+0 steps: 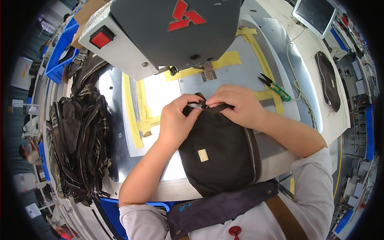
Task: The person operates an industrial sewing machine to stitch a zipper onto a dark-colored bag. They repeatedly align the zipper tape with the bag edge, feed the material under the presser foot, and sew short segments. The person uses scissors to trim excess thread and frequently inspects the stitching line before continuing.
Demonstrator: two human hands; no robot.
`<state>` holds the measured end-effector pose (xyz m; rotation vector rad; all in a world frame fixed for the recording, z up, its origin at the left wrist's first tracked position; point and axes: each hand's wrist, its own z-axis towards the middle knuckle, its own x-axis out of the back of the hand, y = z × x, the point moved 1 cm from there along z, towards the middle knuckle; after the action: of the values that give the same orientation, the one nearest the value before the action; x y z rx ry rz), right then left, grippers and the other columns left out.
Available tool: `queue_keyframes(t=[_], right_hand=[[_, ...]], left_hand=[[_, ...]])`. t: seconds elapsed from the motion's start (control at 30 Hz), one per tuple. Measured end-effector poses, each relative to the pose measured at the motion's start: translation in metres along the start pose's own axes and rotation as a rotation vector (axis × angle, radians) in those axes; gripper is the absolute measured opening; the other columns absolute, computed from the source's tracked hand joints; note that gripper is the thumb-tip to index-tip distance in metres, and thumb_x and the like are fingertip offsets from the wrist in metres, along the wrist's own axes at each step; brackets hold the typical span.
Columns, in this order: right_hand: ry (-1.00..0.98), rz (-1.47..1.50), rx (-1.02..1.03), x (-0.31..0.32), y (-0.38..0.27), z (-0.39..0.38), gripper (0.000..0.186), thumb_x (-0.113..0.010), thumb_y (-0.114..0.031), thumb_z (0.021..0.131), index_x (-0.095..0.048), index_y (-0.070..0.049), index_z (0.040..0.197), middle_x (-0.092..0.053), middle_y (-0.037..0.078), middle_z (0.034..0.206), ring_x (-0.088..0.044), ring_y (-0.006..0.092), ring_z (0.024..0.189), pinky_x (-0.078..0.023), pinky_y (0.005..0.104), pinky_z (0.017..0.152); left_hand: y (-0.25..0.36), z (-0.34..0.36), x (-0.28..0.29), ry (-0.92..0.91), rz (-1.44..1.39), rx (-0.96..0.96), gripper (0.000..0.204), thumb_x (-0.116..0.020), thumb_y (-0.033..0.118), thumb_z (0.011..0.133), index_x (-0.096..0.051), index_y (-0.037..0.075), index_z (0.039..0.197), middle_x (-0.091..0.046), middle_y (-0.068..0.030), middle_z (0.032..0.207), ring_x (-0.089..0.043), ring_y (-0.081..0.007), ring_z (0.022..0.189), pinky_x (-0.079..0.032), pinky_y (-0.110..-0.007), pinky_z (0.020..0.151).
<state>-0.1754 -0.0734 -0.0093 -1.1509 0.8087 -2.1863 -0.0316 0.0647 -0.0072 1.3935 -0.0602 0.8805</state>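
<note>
We see dark pouch (218, 140) at near edge of machine table (160, 195), short of sewing head (176, 36). Left hand (175, 119) clamped on pouch's top edge; right hand (240, 107) pinches dark strap (219, 108) there. Zip (252, 154), pale patch (203, 155) already on. Strap stitching, we judge, remains.

And here's the dark brown fabric pouch (220, 168), long and rounded, lying flat, its lower end right down at the front edge of the tabletop (168, 193)! A small cream label (203, 155) sits on its face, a metal-toothed zipper (251, 154) curves down the right side, and up top, a narrow dark strip (219, 108) is pinched against the gathered end!
</note>
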Motion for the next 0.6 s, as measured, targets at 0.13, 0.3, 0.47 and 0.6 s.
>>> queue_keyframes(t=[0.13,0.3,0.47,0.6], right_hand=[[-0.051,-0.079,-0.034,0.003,0.001,0.002,0.020,-0.067,0.002,0.074,-0.066,-0.004,0.093,-0.065,0.009,0.088,-0.063,0.0279,0.079,-0.051,0.0324,0.068],[-0.079,0.077,-0.226,0.002,0.004,0.000,0.011,-0.067,-0.009,0.084,-0.065,-0.004,0.092,-0.062,0.003,0.083,-0.059,0.0166,0.072,-0.046,0.0302,0.065],[-0.284,0.241,-0.593,0.011,0.001,0.016,0.021,-0.063,-0.023,0.094,-0.064,-0.002,0.090,-0.055,-0.005,0.077,-0.047,0.0032,0.071,-0.040,0.0247,0.063],[-0.127,0.408,-0.691,0.000,0.014,0.011,0.021,-0.064,-0.023,0.092,-0.065,-0.002,0.089,-0.057,-0.003,0.074,-0.048,0.0055,0.069,-0.040,0.0255,0.063]], left_hand=[[0.000,-0.001,-0.001,0.033,0.184,-0.192,0.018,-0.073,-0.001,0.074,-0.067,0.006,0.090,-0.068,-0.0045,0.085,-0.068,-0.0233,0.072,-0.053,-0.031,0.062],[-0.005,0.001,-0.003,0.020,0.297,-0.357,0.020,-0.075,0.001,0.073,-0.068,0.008,0.090,-0.066,-0.0024,0.081,-0.066,-0.0222,0.066,-0.053,-0.031,0.058],[0.002,0.004,-0.003,-0.011,0.123,-0.281,0.015,-0.074,0.004,0.077,-0.068,0.006,0.091,-0.066,-0.0042,0.082,-0.066,-0.0213,0.072,-0.052,-0.031,0.063],[0.000,0.004,-0.004,-0.043,-0.035,-0.107,0.011,-0.074,0.007,0.082,-0.068,0.003,0.091,-0.068,-0.0067,0.086,-0.065,-0.0214,0.078,-0.051,-0.029,0.071]])
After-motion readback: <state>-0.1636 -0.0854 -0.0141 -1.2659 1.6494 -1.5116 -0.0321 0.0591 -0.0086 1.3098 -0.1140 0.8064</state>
